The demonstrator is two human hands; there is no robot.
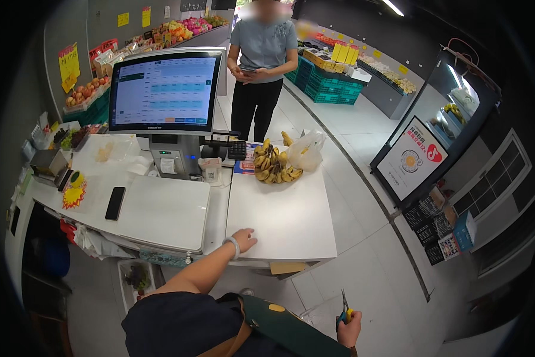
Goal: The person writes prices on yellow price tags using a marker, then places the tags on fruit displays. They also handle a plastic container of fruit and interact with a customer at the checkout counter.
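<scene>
My left hand (243, 240), with a pale bangle at its wrist, rests near the front edge of the white counter (285, 223) and holds nothing. My right hand (350, 329) is low at the right, beyond the counter's edge, closed around the handles of small scissors (345, 308) with blue and yellow grips; their blades point up. Bunches of bananas (274, 165) lie at the counter's far side, beside a translucent plastic bag (306, 151). Left of my left hand is the flat white plate of a weighing scale (162, 212), below a lit screen (164, 91). A black phone (115, 203) lies left of the plate.
A person (263, 53) stands across the counter, holding a phone. Fruit shelves line the back, with green crates (330, 85) behind the person. A poster stand (412, 158) and stacked crates (430, 223) are at the right. A white bin (135, 281) sits on the floor below the counter.
</scene>
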